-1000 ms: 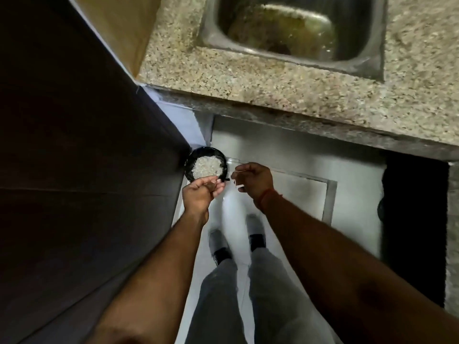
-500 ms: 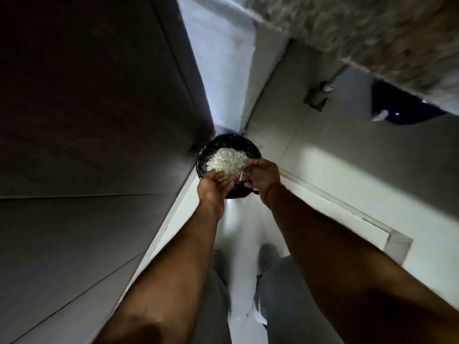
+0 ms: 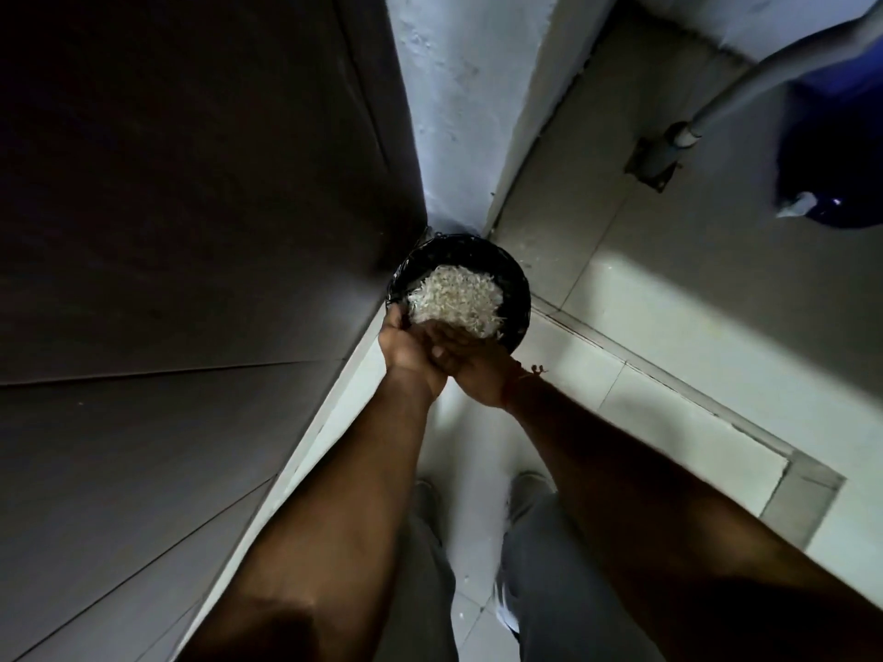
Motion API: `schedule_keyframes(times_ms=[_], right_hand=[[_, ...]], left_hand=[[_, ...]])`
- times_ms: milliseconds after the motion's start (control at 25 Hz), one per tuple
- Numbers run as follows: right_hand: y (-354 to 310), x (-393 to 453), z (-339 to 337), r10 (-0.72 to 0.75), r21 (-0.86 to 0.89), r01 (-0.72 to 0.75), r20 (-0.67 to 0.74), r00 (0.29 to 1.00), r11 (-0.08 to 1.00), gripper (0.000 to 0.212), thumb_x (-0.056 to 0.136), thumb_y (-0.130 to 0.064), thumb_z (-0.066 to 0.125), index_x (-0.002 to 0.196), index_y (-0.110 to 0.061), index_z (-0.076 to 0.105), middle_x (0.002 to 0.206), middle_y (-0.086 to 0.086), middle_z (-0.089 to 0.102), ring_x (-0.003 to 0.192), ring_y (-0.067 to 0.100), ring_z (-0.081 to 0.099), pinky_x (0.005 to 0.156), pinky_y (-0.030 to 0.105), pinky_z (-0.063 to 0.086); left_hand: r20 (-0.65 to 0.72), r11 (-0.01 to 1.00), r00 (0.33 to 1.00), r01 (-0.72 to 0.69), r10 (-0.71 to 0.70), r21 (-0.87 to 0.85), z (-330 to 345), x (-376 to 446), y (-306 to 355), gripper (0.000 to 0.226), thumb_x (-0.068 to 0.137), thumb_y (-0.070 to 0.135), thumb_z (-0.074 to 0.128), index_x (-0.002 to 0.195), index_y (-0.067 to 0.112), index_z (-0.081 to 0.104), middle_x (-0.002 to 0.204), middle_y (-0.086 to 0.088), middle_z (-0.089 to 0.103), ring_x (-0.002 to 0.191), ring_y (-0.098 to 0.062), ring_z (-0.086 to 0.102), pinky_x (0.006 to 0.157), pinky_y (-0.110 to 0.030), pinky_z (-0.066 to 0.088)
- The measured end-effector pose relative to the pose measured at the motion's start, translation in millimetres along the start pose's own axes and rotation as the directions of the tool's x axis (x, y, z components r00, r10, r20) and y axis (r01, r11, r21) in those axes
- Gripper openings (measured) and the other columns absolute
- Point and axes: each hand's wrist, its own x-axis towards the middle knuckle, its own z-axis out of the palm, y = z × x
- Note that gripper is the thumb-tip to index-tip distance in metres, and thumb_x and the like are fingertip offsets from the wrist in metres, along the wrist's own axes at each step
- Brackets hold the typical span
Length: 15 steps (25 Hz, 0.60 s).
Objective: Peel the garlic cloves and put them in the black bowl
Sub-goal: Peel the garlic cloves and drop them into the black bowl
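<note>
A black bowl (image 3: 518, 289) sits on the tiled floor (image 3: 669, 327), tucked into the corner where a dark cabinet side (image 3: 191, 231) meets a pale wall (image 3: 449, 112). The bowl is round, so it has no long axis; its mouth faces up toward the camera, and it holds a heap of white shreds or peelings (image 3: 456, 298), too fine and blurred to tell skins from cloves. Both hands meet at the near rim. The left hand (image 3: 406, 348) reaches over the near-left edge of the bowl, its fingers curled down toward the heap; whether its grip holds anything cannot be told, since the fingertips are hidden against the white pile. The right hand (image 3: 478, 370) lies just beside and partly under the left, touching it, with a reddish thread (image 3: 523, 375) at the wrist; its grip too cannot be told, the fingers being covered by the left hand. No single garlic clove can be made out. Below the forearms, grey trousers (image 3: 549, 590) and two shoes (image 3: 525, 489) stand on the floor. At upper right a grey pipe (image 3: 745, 88) runs down to a floor fitting, next to a dark blue container (image 3: 831, 160).
</note>
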Motion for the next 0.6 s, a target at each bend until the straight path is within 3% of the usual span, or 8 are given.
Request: schedule_keyframes(times_ms=[40, 120, 200, 280, 320, 480, 560, 600], right_hand=[[6.1, -2.8, -3.8, 0.065, -0.218, -0.064, -0.005, 0.998, 0.974, 0.061, 0.106, -0.052, 0.018, 0.163, -0.029, 0.020, 0.170, -0.001, 0.018, 0.157, 0.019, 0.011, 0.127, 0.045, 0.006], [12.9, -12.4, -14.7, 0.147, -0.429, -0.153, -0.049, 0.988, 0.890, 0.067, 0.103, -0.052, 0.012, 0.164, -0.025, 0.013, 0.171, 0.005, 0.013, 0.158, 0.022, 0.008, 0.125, 0.050, 0.006], [6.2, -17.9, -24.0, 0.003, -0.405, -0.046, -0.105, 0.994, 0.913, 0.066, 0.103, -0.050, 0.016, 0.164, -0.025, 0.016, 0.170, 0.006, 0.016, 0.157, 0.023, 0.011, 0.124, 0.048, 0.009], [-11.3, -24.3, -30.8, -0.127, -0.317, 0.085, -0.115, 0.985, 0.945, 0.066, 0.100, -0.053, 0.014, 0.162, -0.032, 0.020, 0.169, -0.002, 0.020, 0.157, 0.019, 0.015, 0.124, 0.044, 0.009], [-13.7, -23.1, -30.9, -0.124, -0.306, 0.094, -0.078, 0.989, 0.947, 0.062, 0.103, -0.051, 0.017, 0.162, -0.033, 0.020, 0.169, -0.004, 0.020, 0.156, 0.018, 0.015, 0.124, 0.043, 0.008], [-10.6, -28.4, -42.7, 0.142, -0.384, -0.151, -0.051, 0.989, 0.911, 0.061, 0.106, -0.045, 0.020, 0.164, -0.027, 0.015, 0.171, 0.007, 0.013, 0.157, 0.027, 0.011, 0.126, 0.044, 0.013], [-17.7, -44.8, -55.9, 0.137, -0.322, -0.180, -0.152, 0.979, 0.929, 0.058, 0.108, -0.038, 0.031, 0.163, -0.023, 0.018, 0.170, 0.011, 0.016, 0.156, 0.028, 0.015, 0.124, 0.042, 0.017], [-25.6, -56.4, -62.7, 0.095, -0.308, -0.149, -0.183, 0.978, 0.940, 0.058, 0.109, -0.036, 0.034, 0.163, -0.023, 0.020, 0.169, 0.010, 0.018, 0.156, 0.027, 0.017, 0.123, 0.040, 0.018]], left_hand=[[-0.044, 0.998, 0.999, 0.015, -0.012, 0.055, 0.3, -3.9, 5.6, 0.079, 0.098, 0.061, 0.033, 0.141, -0.004, 0.051, 0.131, -0.018, 0.061, 0.100, -0.034, 0.066, 0.077, -0.040, 0.053], [-0.114, 0.993, 0.993, 0.031, -0.019, 0.110, 1.5, -8.1, 13.5, 0.074, 0.100, 0.061, 0.027, 0.133, -0.001, 0.050, 0.133, -0.024, 0.058, 0.104, -0.039, 0.063, 0.085, -0.047, 0.048], [-0.156, 0.992, 0.988, 0.029, -0.009, 0.122, 10.0, -15.2, 17.2, 0.067, 0.101, 0.058, 0.027, 0.113, 0.000, 0.059, 0.115, -0.022, 0.064, 0.098, -0.035, 0.066, 0.084, -0.042, 0.049], [-0.106, 0.985, 0.992, 0.081, -0.065, 0.150, 22.0, -23.4, 17.2, 0.066, 0.100, 0.053, 0.030, 0.089, 0.001, 0.068, 0.085, -0.016, 0.070, 0.074, -0.028, 0.070, 0.066, -0.029, 0.054], [-0.089, 0.977, 0.993, 0.094, -0.078, 0.190, 27.8, -27.8, 17.6, 0.064, 0.099, 0.051, 0.034, 0.092, -0.001, 0.070, 0.080, -0.016, 0.072, 0.071, -0.028, 0.071, 0.062, -0.028, 0.055], [-0.149, 0.889, 0.989, 0.046, 0.025, 0.456, 24.7, -37.3, 25.2, 0.046, 0.100, 0.036, 0.043, 0.116, -0.001, 0.065, 0.095, -0.018, 0.073, 0.077, -0.031, 0.071, 0.060, -0.033, 0.057], [-0.116, 0.761, 0.977, -0.064, 0.181, 0.646, 22.6, -47.1, 25.0, 0.024, 0.094, 0.019, 0.053, 0.107, 0.009, 0.071, 0.100, -0.013, 0.074, 0.087, -0.031, 0.073, 0.068, -0.035, 0.061], [-0.068, 0.637, 0.965, -0.113, 0.252, 0.762, 19.5, -50.4, 25.3, 0.019, 0.087, 0.017, 0.058, 0.095, 0.017, 0.075, 0.100, -0.010, 0.075, 0.094, -0.032, 0.072, 0.078, -0.038, 0.060]])
